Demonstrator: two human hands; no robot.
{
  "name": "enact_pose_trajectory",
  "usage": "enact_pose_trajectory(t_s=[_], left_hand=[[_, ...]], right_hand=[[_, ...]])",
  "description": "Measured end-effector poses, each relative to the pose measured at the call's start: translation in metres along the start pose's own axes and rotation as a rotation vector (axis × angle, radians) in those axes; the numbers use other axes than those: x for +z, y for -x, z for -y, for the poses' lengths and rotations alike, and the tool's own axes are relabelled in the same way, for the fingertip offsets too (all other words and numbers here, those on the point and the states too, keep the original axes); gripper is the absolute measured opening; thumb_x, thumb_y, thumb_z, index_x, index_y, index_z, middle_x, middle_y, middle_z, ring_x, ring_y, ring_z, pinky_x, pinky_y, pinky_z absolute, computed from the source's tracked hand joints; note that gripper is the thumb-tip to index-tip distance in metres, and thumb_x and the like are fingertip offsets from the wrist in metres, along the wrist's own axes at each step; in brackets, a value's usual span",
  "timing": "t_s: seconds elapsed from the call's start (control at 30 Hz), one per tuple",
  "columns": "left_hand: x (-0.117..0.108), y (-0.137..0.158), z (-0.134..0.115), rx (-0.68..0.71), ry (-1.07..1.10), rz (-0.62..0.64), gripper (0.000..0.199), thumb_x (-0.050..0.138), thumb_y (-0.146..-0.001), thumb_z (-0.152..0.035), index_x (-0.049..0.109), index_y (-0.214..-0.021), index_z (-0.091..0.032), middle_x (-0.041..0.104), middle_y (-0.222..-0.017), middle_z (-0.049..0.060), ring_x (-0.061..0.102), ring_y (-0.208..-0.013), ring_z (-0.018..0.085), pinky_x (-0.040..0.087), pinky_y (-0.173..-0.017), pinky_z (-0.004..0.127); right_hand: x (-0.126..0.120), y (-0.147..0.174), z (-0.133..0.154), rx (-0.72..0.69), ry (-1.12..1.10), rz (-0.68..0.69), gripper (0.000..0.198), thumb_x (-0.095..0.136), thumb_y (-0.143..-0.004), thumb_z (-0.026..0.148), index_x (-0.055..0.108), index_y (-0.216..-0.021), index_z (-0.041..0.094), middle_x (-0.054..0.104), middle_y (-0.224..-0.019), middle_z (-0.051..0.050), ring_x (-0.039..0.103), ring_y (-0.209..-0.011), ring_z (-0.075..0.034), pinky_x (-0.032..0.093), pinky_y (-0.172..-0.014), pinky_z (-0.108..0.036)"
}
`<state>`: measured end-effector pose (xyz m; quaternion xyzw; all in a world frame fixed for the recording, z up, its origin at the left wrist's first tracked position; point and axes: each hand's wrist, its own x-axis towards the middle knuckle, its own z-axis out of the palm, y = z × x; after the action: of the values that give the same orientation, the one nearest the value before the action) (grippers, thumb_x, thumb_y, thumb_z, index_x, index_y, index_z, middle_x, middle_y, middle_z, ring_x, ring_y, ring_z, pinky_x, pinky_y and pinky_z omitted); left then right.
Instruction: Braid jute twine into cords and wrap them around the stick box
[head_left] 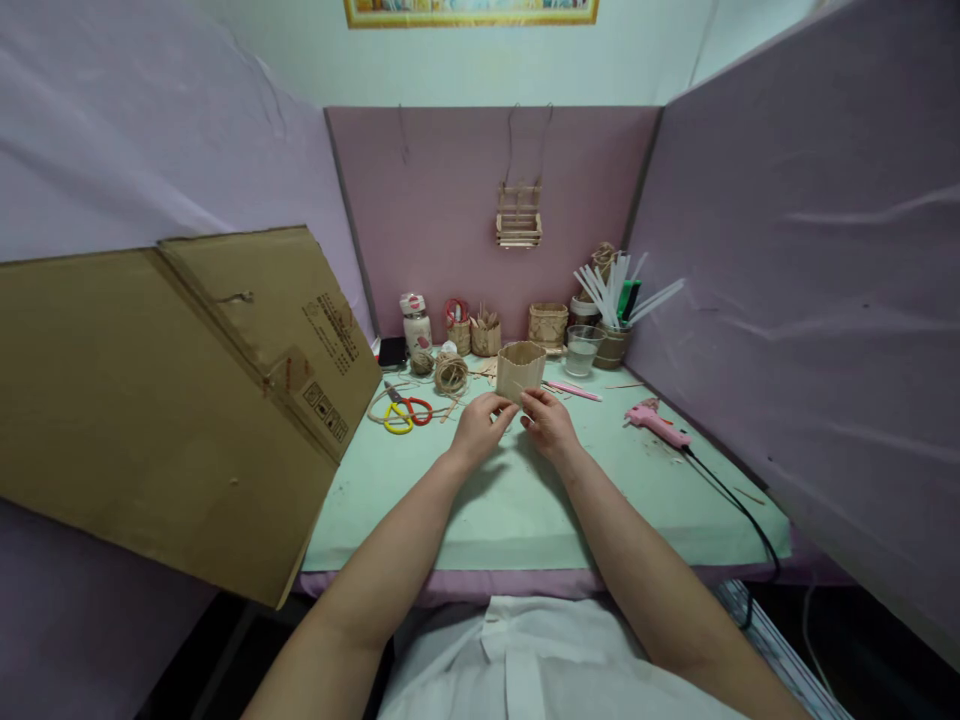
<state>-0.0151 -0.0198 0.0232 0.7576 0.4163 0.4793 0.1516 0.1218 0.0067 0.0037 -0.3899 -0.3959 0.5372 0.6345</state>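
Note:
In the middle of the table, just in front of a pale wooden stick-walled cup (pixel 520 372), my two hands nearly meet. My left hand (pixel 484 425) is closed in a pinch, thumb against the fingers. My right hand (pixel 547 420) pinches too, its fingertips a little apart from the left ones. What they hold is too small and thin to make out. The cup stands upright behind the fingers, its mouth upward. A pink pen-like tool (pixel 573 390) lies to its right. Left of my hands are scissors (pixel 405 408) with yellow and red handles and a twine roll (pixel 451 374).
A pink glue gun (pixel 657 424) with a black cord lies at right. Toward the back stand a cup of water (pixel 582 352), a holder with white glue sticks (pixel 613 345), woven pots (pixel 547 325) and a bottle (pixel 415 325). A large cardboard sheet (pixel 187 400) leans at left.

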Motion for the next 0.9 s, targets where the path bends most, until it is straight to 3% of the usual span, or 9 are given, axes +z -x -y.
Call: enact_pose_trajectory(t_s=[0.1, 0.2, 0.43, 0.6, 0.77, 0.83, 0.9], left_hand=[[0.011, 0.000, 0.008, -0.201, 0.125, 0.023, 0.030, 0.049, -0.084, -0.039, 0.067, -0.079, -0.015, 0.065, -0.076, 0.005, 0.057, -0.072, 0.015, 0.043, -0.068, 0.027], [0.015, -0.001, 0.013, -0.315, 0.242, -0.025, 0.027, 0.054, -0.079, -0.038, 0.068, -0.079, -0.014, 0.066, -0.073, 0.004, 0.057, -0.069, 0.015, 0.044, -0.066, 0.026], [0.011, -0.006, 0.015, -0.360, 0.394, -0.104, 0.013, 0.064, -0.068, -0.027, 0.064, -0.071, -0.014, 0.062, -0.067, 0.001, 0.056, -0.066, 0.013, 0.045, -0.065, 0.025], [0.005, -0.008, 0.017, -0.446, 0.342, -0.092, 0.010, 0.058, -0.073, -0.026, 0.057, -0.072, -0.016, 0.057, -0.064, -0.002, 0.053, -0.054, 0.009, 0.041, -0.055, 0.022], [0.005, -0.004, 0.015, -0.306, 0.145, 0.023, 0.009, 0.048, -0.078, -0.020, 0.056, -0.075, -0.018, 0.056, -0.060, -0.003, 0.050, -0.050, 0.008, 0.038, -0.054, 0.021], [0.004, -0.003, 0.014, -0.226, 0.028, 0.033, 0.011, 0.048, -0.079, -0.018, 0.059, -0.076, -0.018, 0.058, -0.062, -0.002, 0.052, -0.057, 0.010, 0.038, -0.058, 0.022], [0.002, -0.003, 0.015, -0.193, -0.044, 0.009, 0.012, 0.050, -0.079, -0.019, 0.062, -0.076, -0.018, 0.061, -0.066, 0.000, 0.053, -0.062, 0.012, 0.039, -0.061, 0.023]], right_hand=[[0.005, 0.005, -0.001, -0.194, 0.198, 0.032, 0.029, 0.070, -0.057, 0.037, 0.051, -0.071, 0.020, 0.052, -0.064, 0.004, 0.047, -0.059, -0.011, 0.038, -0.056, -0.025], [0.008, 0.011, -0.002, -0.372, 0.444, 0.051, 0.023, 0.065, -0.063, 0.035, 0.050, -0.068, 0.019, 0.050, -0.062, 0.003, 0.044, -0.059, -0.011, 0.037, -0.057, -0.025], [0.008, 0.015, -0.006, -0.460, 0.662, 0.136, 0.019, 0.060, -0.070, 0.035, 0.049, -0.071, 0.020, 0.053, -0.065, 0.001, 0.046, -0.060, -0.013, 0.040, -0.059, -0.027], [0.009, 0.015, -0.008, -0.590, 0.668, 0.083, 0.027, 0.061, -0.070, 0.035, 0.052, -0.090, 0.019, 0.056, -0.094, -0.007, 0.053, -0.083, -0.018, 0.046, -0.067, -0.030], [0.010, 0.018, -0.001, -0.659, 0.636, 0.053, 0.035, 0.059, -0.073, 0.033, 0.056, -0.106, 0.021, 0.055, -0.114, -0.010, 0.049, -0.107, -0.023, 0.041, -0.089, -0.036], [0.010, 0.019, 0.000, -0.576, 0.618, 0.101, 0.027, 0.057, -0.075, 0.035, 0.062, -0.099, 0.022, 0.062, -0.105, -0.008, 0.054, -0.100, -0.022, 0.040, -0.088, -0.035], [0.009, 0.018, -0.001, -0.470, 0.613, 0.150, 0.021, 0.056, -0.077, 0.038, 0.065, -0.086, 0.022, 0.066, -0.085, -0.005, 0.058, -0.082, -0.020, 0.042, -0.078, -0.032]])
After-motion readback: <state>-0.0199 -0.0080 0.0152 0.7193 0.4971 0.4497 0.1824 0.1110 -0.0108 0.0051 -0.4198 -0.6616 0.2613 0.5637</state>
